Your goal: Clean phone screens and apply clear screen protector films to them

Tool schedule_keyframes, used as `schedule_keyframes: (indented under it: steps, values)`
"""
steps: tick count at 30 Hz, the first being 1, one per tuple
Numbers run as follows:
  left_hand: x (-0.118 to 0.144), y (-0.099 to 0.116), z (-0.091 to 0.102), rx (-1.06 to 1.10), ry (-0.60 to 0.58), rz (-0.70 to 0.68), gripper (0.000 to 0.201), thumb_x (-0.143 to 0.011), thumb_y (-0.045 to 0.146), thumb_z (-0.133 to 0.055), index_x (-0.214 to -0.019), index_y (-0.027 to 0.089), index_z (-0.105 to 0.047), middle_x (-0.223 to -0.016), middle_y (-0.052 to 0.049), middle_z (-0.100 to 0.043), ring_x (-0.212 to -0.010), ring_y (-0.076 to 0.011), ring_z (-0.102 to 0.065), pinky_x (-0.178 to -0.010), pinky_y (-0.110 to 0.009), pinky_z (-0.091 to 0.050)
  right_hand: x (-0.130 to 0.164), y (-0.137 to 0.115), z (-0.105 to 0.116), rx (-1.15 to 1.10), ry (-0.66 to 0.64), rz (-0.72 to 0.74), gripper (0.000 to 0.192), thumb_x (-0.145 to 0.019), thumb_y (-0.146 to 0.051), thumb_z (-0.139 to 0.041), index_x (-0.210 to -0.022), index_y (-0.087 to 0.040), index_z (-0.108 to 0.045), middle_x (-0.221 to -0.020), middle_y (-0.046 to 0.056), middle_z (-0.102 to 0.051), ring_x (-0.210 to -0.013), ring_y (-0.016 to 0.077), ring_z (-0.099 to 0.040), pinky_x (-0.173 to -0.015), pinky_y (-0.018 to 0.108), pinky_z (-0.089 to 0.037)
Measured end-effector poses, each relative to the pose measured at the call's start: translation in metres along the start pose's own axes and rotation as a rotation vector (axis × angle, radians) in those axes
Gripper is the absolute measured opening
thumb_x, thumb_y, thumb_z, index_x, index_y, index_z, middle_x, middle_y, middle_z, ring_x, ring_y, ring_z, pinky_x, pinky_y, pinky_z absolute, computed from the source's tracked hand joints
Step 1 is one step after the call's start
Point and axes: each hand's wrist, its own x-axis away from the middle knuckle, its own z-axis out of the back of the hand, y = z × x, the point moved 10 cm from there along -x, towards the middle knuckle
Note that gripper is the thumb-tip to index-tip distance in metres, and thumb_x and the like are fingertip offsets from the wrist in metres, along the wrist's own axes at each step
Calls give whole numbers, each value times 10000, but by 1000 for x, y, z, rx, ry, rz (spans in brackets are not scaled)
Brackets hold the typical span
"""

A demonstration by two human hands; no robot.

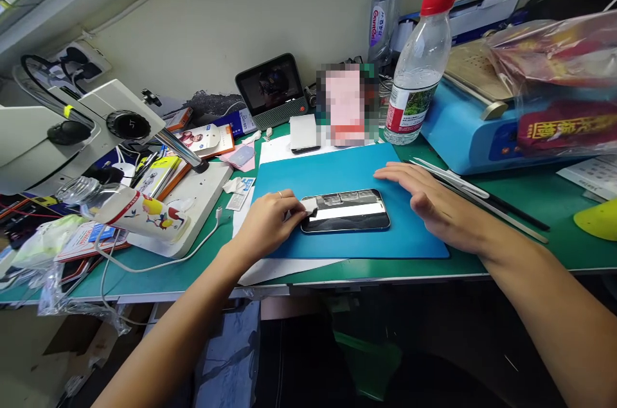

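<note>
A smartphone (357, 223) lies flat on a blue mat (318, 170), its glossy dark face up with white reflections across it. At the phone's left end my left hand (272, 218) pinches a small white piece, perhaps a wipe or cloth (310, 205), against the glass. A ring shows on one of its fingers. To the right of the phone, my right hand (429, 202) hovers above the mat with fingers stretched out and thumb apart, holding nothing. Slim tools like tweezers (448, 173) lie just beyond the right hand.
A microscope (130, 125) with a glass jar (159, 215) on its base stands at left. Behind the mat are a small display (272, 90) and a white box (304, 132). A red-capped bottle (417, 74) and blue machine (463, 125) stand at right. A white cable (193, 254) crosses the table.
</note>
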Motion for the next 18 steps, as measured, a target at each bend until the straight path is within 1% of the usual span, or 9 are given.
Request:
schedule_keyframes:
  steps: [4, 9, 11, 14, 16, 18]
  values:
    - [16, -7, 0, -29, 27, -13, 124, -943, 164, -654, -843, 194, -721, -846, -10, -677, -705, -161, -587, -669, -282, -418, -1, -1, 0, -9, -3, -2, 998, -826, -867, -82, -1400, -217, -577, -1492, 143, -534, -1447, 415, -376, -1194, 633, -260]
    - [28, -4, 5, 49, 147, -20, 112, -956, 186, -642, -866, 185, -710, -828, -15, -660, -703, -159, -570, -671, -286, -438, -2, 0, 0, -8, -2, -22, 1006, -818, -875, -96, -1406, -220, -584, -1494, 134, -535, -1450, 430, -364, -1191, 632, -273]
    - [27, 3, 4, 64, 160, -46, 113, -958, 184, -636, -871, 186, -708, -830, -19, -662, -733, -168, -586, -685, -293, -453, -2, 0, 0, -7, -4, -30, 1019, -807, -883, -90, -1400, -221, -590, -1493, 136, -536, -1441, 431, -378, -1189, 632, -278]
    - [21, 18, -1, 77, 144, -123, 105, -959, 194, -637, -887, 195, -713, -866, -29, -683, -818, -192, -624, -742, -315, -488, -1, 2, 0, -5, -1, -39, 1029, -805, -882, -83, -1403, -210, -583, -1498, 142, -529, -1433, 417, -396, -1198, 614, -272]
    - [20, 29, -6, 115, 120, -176, 99, -970, 211, -626, -926, 204, -714, -971, -40, -711, -908, -199, -655, -824, -329, -516, -1, 3, 0, -1, 2, -37, 1022, -810, -876, -77, -1407, -211, -574, -1501, 140, -527, -1437, 404, -394, -1203, 609, -263]
    - [22, 39, -11, 136, 84, -210, 111, -991, 237, -596, -999, 214, -704, -1132, -50, -716, -1035, -204, -670, -924, -343, -522, -1, 2, -1, 5, -1, -26, 1012, -812, -874, -72, -1404, -223, -571, -1497, 134, -532, -1444, 393, -387, -1204, 612, -257]
